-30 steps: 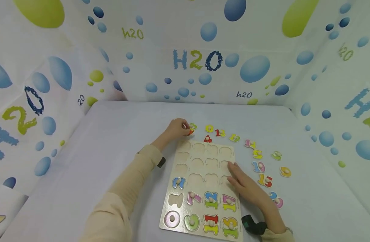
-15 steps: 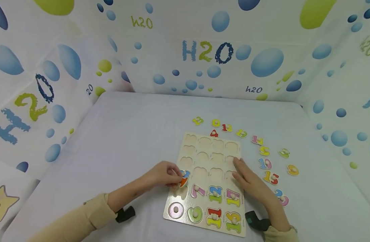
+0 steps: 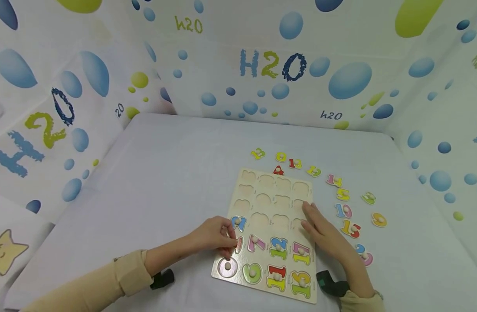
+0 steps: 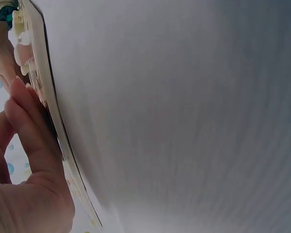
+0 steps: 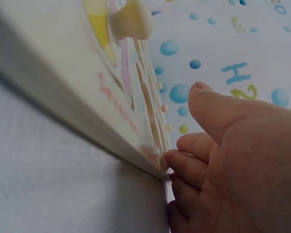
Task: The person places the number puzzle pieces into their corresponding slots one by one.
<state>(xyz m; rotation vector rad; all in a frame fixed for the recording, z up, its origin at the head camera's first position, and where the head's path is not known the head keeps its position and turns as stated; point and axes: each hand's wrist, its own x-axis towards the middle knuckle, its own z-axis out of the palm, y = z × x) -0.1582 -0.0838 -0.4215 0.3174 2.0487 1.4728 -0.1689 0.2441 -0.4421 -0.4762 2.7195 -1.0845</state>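
Observation:
A wooden number puzzle board (image 3: 263, 200) lies on the white cloth. At its left edge my left hand (image 3: 214, 234) pinches a red number 1 piece (image 3: 239, 245), which lies at its recess just under the blue 2 piece (image 3: 238, 223); the fingers hide part of it. In the left wrist view, bent fingers (image 4: 36, 136) reach over the board's edge, and the piece is hidden. My right hand (image 3: 327, 238) rests along the right edge with extended fingers. From the right wrist, fingertips (image 5: 172, 158) show right at the board's side. A pink 0 piece (image 3: 227, 268) sits below the left hand.
Beyond the board and to its right lie several loose number pieces, among them a red 4 (image 3: 278, 170), a 15 (image 3: 351, 229) and an orange 9 (image 3: 378, 219). Knobbed pieces such as the 11 (image 3: 276, 279) fill the near rows. Printed curtains (image 3: 207, 78) surround the table.
My left hand has brought the red 1 from the far left of the board down to its near-left recess. The right hand stays at the right edge. The head view has shifted.

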